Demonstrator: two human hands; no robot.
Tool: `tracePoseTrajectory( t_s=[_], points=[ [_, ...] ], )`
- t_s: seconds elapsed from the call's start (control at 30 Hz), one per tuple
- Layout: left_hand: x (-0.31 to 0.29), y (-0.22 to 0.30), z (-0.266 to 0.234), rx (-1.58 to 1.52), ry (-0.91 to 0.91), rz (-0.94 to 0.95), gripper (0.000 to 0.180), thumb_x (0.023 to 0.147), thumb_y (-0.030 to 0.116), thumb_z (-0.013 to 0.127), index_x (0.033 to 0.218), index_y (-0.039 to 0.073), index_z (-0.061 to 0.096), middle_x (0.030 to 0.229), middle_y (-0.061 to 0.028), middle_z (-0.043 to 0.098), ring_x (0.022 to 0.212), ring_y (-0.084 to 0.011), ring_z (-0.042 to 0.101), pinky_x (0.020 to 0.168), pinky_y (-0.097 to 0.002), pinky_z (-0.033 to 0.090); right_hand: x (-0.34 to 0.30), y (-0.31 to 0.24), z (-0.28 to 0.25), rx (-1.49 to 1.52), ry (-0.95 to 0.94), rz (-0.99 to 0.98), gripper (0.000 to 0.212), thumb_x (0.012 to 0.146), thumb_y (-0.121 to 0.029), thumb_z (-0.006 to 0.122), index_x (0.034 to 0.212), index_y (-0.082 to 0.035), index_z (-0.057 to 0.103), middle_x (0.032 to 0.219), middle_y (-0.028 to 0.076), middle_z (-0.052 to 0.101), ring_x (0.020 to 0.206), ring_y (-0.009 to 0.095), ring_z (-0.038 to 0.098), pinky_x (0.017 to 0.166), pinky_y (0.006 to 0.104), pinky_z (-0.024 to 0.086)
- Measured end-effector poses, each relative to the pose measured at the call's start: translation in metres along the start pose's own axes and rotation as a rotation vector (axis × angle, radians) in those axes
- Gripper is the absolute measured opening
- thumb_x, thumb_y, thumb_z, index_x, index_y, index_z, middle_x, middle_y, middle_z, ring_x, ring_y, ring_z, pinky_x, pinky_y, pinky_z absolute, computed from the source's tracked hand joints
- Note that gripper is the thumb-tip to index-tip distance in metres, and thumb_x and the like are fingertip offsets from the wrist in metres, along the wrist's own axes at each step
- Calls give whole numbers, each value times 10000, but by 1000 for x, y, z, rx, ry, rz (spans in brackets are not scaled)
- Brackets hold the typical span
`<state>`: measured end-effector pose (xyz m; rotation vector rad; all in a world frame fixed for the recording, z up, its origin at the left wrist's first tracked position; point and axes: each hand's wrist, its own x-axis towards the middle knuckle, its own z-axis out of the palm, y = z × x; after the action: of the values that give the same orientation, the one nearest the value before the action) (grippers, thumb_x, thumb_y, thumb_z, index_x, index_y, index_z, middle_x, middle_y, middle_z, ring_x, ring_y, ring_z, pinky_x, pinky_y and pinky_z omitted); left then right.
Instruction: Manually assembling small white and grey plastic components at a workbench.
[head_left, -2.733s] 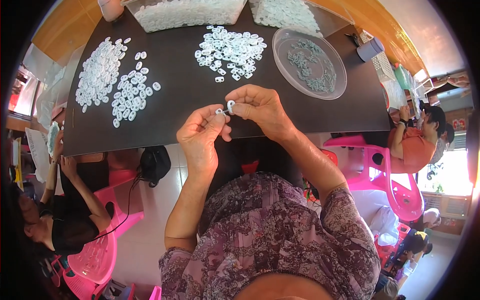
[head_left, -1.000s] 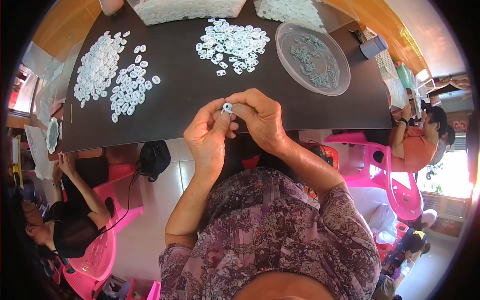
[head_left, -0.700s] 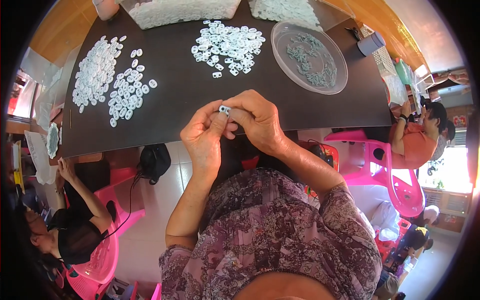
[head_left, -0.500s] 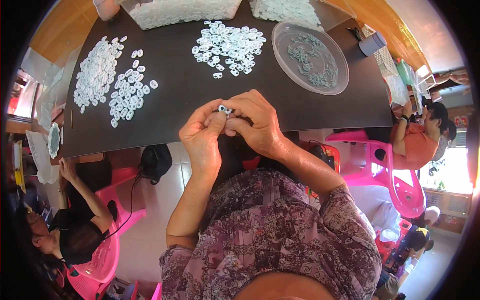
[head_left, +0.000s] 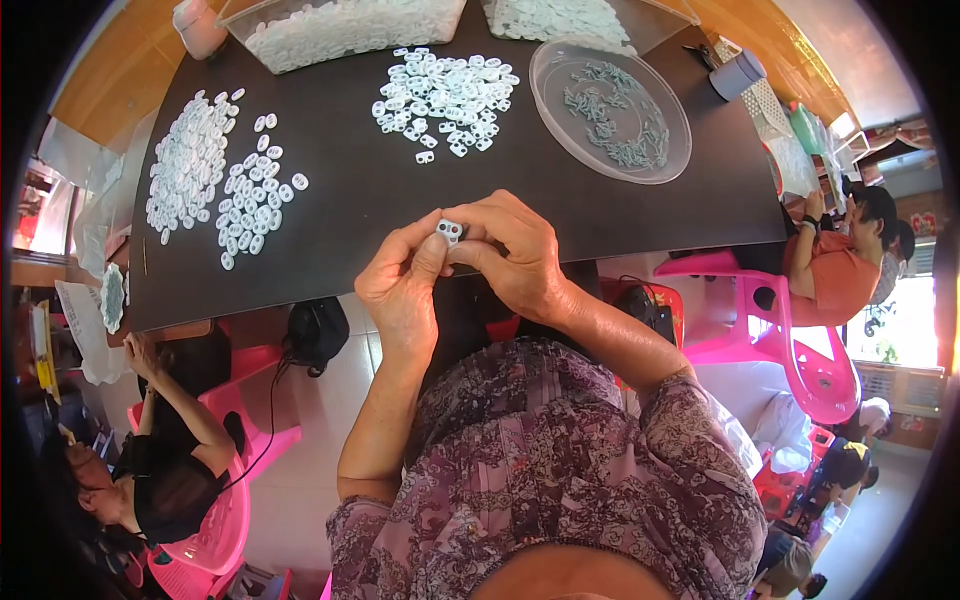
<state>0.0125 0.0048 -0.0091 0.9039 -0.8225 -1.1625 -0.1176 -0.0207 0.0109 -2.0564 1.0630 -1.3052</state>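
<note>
Both hands meet just above the near edge of the dark table. Between their fingertips is a small white plastic two-hole piece (head_left: 449, 231), its two dark holes facing up. My left hand (head_left: 403, 275) pinches it with thumb and forefinger from the left. From the other side, my right hand (head_left: 515, 250) closes its thumb and fingers on the same piece. Straight beyond them lies a pile of similar white two-hole pieces (head_left: 445, 95). Two heaps of white oval pieces, one larger heap (head_left: 188, 165) and one smaller heap (head_left: 252, 203), are at the left.
A round clear tray (head_left: 680, 150) of small grey-green parts stands at the right. Clear bins of white pieces, a left bin (head_left: 350, 40) and a right bin (head_left: 565, 20), line the far side. People sit on pink chairs (head_left: 815, 370) at either side.
The white piece has turned between my fingers, so both holes now show plainly. My hands stay together at the same spot. The whole view has shifted slightly.
</note>
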Motion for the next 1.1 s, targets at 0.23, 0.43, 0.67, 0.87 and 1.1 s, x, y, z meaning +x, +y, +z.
tracePoseTrajectory(
  t_s=[0.23, 0.43, 0.67, 0.87, 1.1],
  points=[
    [-1, 0, 1, -15, -48, 53, 205, 849, 41, 625, 1037, -42, 633, 797, -28, 583, 650, -81, 509, 585, -197, 441, -4, -2, 3, 67, 36, 76, 253, 665, -5, 674, 914, -12, 627, 691, 66, 603, 619, 199, 514, 580, 300, 434],
    [-3, -9, -1, 18, -36, 129, 217, 864, 66, 614, 1051, -42, 619, 825, -27, 568, 670, -74, 499, 599, -196, 432, -2, -3, 5, 62, 66, 3, 259, 661, 1, 676, 913, -6, 622, 702, 74, 606, 625, 210, 519, 572, 311, 440],
    [-4, -13, 2, 6, -22, 207, 203, 892, 131, 590, 1003, -40, 595, 793, -29, 569, 657, -76, 486, 592, -204, 421, -3, 1, 8, -12, 86, -134, 272, 694, 29, 661, 964, 17, 631, 694, 71, 610, 626, 184, 535, 550, 286, 439],
    [-4, -12, 1, -39, -18, 169, 181, 908, 121, 567, 1001, -31, 596, 812, -14, 543, 670, -59, 482, 601, -190, 420, -2, -1, 9, -13, 76, -137, 266, 717, 24, 653, 981, 18, 618, 695, 63, 604, 625, 172, 531, 545, 277, 436],
    [-6, -7, 3, -53, -16, 138, 166, 906, 113, 568, 988, -28, 595, 830, -22, 554, 680, -59, 489, 607, -189, 422, -4, -3, 6, 0, 46, -117, 280, 738, 26, 638, 1015, 23, 596, 709, 72, 593, 616, 166, 537, 545, 265, 438]
  ],
)
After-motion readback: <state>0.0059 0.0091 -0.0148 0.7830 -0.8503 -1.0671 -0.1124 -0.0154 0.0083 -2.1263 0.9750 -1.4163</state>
